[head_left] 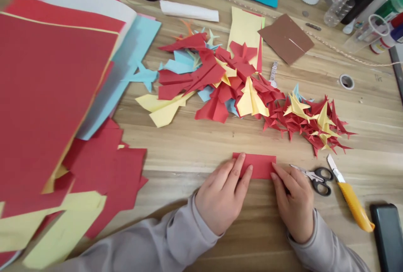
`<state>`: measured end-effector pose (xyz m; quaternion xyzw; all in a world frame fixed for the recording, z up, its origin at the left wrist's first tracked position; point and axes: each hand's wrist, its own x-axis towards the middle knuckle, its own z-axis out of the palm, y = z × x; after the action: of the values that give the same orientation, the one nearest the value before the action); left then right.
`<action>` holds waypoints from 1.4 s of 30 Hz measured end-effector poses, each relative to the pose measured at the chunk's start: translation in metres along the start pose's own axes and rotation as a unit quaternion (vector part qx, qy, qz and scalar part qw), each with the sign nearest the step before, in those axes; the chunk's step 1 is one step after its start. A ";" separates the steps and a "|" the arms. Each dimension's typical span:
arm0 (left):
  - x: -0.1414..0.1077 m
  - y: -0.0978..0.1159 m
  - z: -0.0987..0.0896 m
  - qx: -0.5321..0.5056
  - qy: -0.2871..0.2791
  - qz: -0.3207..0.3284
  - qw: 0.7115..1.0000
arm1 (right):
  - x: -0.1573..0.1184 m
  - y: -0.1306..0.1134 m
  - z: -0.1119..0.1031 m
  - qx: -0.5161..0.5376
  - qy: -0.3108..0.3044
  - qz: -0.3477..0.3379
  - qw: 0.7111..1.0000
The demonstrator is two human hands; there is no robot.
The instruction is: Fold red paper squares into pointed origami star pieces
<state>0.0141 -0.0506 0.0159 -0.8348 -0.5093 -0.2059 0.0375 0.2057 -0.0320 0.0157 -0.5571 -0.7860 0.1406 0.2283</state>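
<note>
While a red paper strip (258,166) lies flat on the wooden tabletop (195,146), near the heaped folded paper planes (251,98), the left hand (223,196) and right hand (294,202) press its ends down, fingers together, not gripping.

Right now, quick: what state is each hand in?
Left hand: open, resting on the left end of a red paper strip, not gripping.
Right hand: open, resting on the strip's right end, not gripping.
</note>
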 end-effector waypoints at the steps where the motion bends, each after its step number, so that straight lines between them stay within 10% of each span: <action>1: 0.000 0.000 0.000 -0.001 0.001 -0.004 1.000 | 0.000 0.001 0.000 0.000 0.002 -0.001 1.000; 42: -0.001 0.000 0.002 0.019 0.001 0.010 1.000 | 0.003 -0.004 -0.001 -0.012 -0.013 0.010 1.000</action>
<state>0.0141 -0.0508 0.0138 -0.8388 -0.5047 -0.1966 0.0555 0.2023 -0.0310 0.0186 -0.5656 -0.7850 0.1407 0.2100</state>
